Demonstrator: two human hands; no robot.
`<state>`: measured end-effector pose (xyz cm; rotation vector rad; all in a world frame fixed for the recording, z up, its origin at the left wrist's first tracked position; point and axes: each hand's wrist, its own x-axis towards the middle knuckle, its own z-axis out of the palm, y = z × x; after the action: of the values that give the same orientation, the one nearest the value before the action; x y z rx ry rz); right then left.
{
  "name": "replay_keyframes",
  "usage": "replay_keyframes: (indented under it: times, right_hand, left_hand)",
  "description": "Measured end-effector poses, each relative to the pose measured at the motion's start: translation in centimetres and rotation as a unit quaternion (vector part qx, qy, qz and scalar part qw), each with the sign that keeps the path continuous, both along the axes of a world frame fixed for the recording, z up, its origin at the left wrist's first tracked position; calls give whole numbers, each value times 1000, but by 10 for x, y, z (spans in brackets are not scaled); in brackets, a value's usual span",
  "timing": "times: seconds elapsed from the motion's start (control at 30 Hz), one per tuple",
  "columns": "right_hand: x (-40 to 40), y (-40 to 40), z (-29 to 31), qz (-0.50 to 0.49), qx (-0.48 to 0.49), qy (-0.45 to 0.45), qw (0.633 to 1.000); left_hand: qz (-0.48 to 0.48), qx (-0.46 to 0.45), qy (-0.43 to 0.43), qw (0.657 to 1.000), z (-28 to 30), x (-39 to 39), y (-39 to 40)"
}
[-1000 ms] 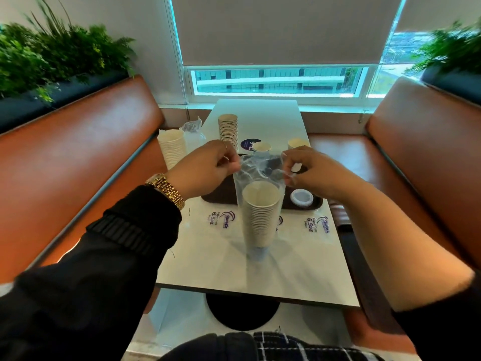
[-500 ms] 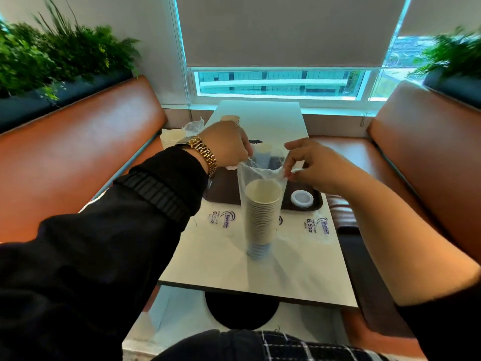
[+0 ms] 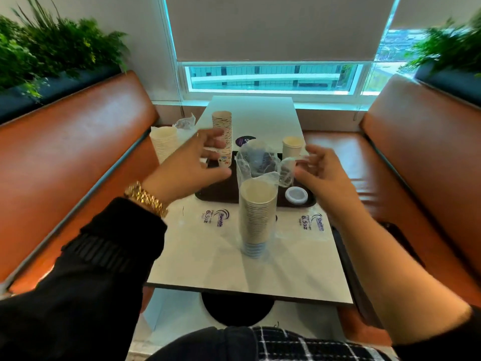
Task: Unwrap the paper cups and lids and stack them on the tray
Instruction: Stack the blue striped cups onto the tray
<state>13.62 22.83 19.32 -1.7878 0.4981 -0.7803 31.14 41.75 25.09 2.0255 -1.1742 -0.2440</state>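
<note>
I see both hands, left hand [image 3: 192, 162] and right hand [image 3: 322, 175], loose and empty flanking the wrapped cup stack [image 3: 256, 214] before the tray [image 3: 216, 195]; a patterned stack [image 3: 223, 138] crowds left, table edge [image 3: 247, 291] near

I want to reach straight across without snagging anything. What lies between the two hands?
In the head view, between the left hand and right hand stands the opened plastic wrap, rising above the cup stack.

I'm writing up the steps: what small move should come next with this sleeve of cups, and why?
Probably grip the open plastic wrap with both hands and push it down off the cup stack. The wrap is open above the rim yet sheathes the stack, and the left hand and right hand flank it.
</note>
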Motion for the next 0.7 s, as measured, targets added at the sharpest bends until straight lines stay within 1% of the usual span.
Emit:
replay_keyframes:
  times: [0.03,0.07,0.13,0.17,0.2,0.3,0.37,0.43,0.53,0.7]
  right_hand:
    - [-1,4,-16,15,29,12,999]
    - [0,10,-30,34,41,42,998]
    - [7,25,-53,73,37,103,991]
    - [13,33,-61,82,35,113,990]
    - [21,41,-67,77,36,107,991]
    - [40,53,-85,19,40,64,997]
    - [45,55,-96,-13,50,54,997]
    - [45,56,-105,-22,56,60,996]
    - [43,56,-125,-20,63,100,993]
    - [43,55,-158,-8,112,172,979]
  left_hand:
    - [-19,7,36,999,-20,0,3]
    - [-33,20,60,997,-43,-1,3]
    - [-48,39,84,995,-86,-9,-8]
    - [-44,32,93,994,-106,-14,-16]
    - [-41,9,106,993,-120,-23,-26]
    - [0,-111,166,980,-153,-45,-48]
    - [37,-150,202,967,-166,-55,-54]
    - [54,-143,205,967,-179,-61,-54]
    - [71,-133,226,962,-202,-60,-53]
    - [104,-51,228,967,-226,-62,-49]
